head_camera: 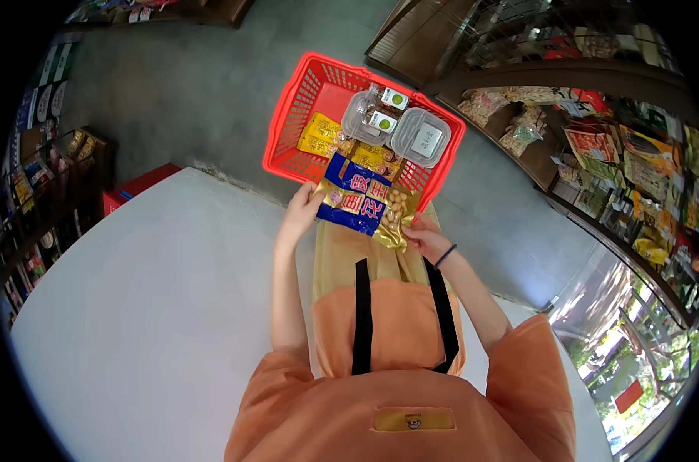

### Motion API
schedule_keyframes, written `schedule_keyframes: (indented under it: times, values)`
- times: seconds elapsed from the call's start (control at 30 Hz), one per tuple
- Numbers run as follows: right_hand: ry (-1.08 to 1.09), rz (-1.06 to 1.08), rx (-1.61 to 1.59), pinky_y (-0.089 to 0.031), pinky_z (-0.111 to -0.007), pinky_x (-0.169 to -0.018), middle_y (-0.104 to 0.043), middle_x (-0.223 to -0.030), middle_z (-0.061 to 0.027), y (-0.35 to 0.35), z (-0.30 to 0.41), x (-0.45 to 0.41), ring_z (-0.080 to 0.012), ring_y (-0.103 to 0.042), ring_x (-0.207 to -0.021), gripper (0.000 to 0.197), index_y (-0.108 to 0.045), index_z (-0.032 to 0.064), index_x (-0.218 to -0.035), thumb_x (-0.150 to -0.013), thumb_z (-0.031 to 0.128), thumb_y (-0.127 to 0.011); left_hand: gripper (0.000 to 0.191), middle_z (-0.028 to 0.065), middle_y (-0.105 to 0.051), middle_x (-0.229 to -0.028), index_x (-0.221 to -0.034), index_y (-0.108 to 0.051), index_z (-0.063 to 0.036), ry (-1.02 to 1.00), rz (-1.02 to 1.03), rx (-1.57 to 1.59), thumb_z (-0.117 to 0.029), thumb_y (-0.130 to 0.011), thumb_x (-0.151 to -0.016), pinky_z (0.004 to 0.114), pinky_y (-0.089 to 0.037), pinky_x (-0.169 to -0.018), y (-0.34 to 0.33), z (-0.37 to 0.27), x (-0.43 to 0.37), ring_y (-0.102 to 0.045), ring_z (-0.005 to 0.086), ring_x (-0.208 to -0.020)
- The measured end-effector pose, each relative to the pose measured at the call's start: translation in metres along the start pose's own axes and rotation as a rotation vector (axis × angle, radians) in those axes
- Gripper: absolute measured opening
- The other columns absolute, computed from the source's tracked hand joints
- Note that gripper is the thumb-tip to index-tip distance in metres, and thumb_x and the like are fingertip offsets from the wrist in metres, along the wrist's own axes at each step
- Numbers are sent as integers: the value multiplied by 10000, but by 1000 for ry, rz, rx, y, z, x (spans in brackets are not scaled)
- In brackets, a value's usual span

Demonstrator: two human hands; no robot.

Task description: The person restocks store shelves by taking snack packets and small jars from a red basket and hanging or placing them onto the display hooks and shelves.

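Observation:
A blue and gold snack bag with nuts pictured or showing through one end (355, 196) is held flat between my two hands. My left hand (303, 209) pinches its left edge, and my right hand (426, 235), with a dark band at the wrist, grips the lower right corner. The bag overlaps the near rim of a red plastic shopping basket (289, 110). Inside the basket lie yellow snack packets (322, 136), two clear lidded plastic containers (421, 137) and two clear jars with white labels (382, 120).
Shelves of packaged foods (595, 144) run along the right, beside a window. More shelving (43, 190) stands at the left, near a red box (144, 185). A white curved surface (170, 300) spreads at lower left. Grey floor (182, 98) lies beyond the basket.

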State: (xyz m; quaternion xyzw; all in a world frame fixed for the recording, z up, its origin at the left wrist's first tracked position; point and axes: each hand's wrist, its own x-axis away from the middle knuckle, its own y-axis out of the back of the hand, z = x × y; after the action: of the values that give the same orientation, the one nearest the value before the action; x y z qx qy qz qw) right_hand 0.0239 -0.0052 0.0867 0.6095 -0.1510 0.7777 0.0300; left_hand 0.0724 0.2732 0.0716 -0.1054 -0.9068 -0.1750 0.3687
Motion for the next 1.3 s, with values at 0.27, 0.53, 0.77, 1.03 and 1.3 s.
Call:
schedule_keyframes:
  times: [0.27, 0.53, 0.77, 1.03, 1.3]
  values:
    - [270, 150, -265, -319, -159, -559, -537, -967, 51, -6, -21, 73, -11, -436, -694, 299, -486, 140, -1093, -809, 70, -547, 334, 57, -565, -1016, -1134, -471, -17, 138, 182, 945, -195, -494, -852, 219, -402, -792, -12, -43, 55, -531, 98, -915]
    - [407, 195, -602, -400, -167, -659, -538, -954, 28, 11, -57, 82, -59, -514, -846, 281, -495, 126, -1079, -814, 38, -526, 381, 24, -512, -1100, -1187, -405, -82, 101, 51, 1162, -225, -507, -849, 329, -400, -826, -70, -81, 87, -485, 128, -996]
    - [587, 365, -636, -403, -183, -679, -529, -1035, 28, 32, -50, 123, -48, -499, -859, 421, -415, 132, -1208, -813, 47, -530, 488, 72, -405, -1242, -1261, -308, -56, -160, 125, 1242, -347, -411, -882, 359, -319, -943, -140, -125, 92, -399, 190, -1129]
    - [703, 95, -518, -334, -332, -930, -397, -1252, -110, 123, -41, 175, -205, -382, -1159, 553, -263, 94, -1290, -813, 111, -545, 468, 59, -506, -1090, -1166, -408, -27, -282, 12, 938, -375, -462, -859, 270, -418, -792, -216, -217, 130, -518, 140, -947]
    - [1232, -317, -33, -260, -368, -976, -362, -1280, -143, 215, 5, 250, -232, -318, -1203, 581, -311, 47, -1262, -782, 191, -605, 333, 14, -555, -902, -966, -540, -4, -642, -109, 531, -316, -492, -861, 226, -403, -723, -317, -267, 173, -493, 76, -807]
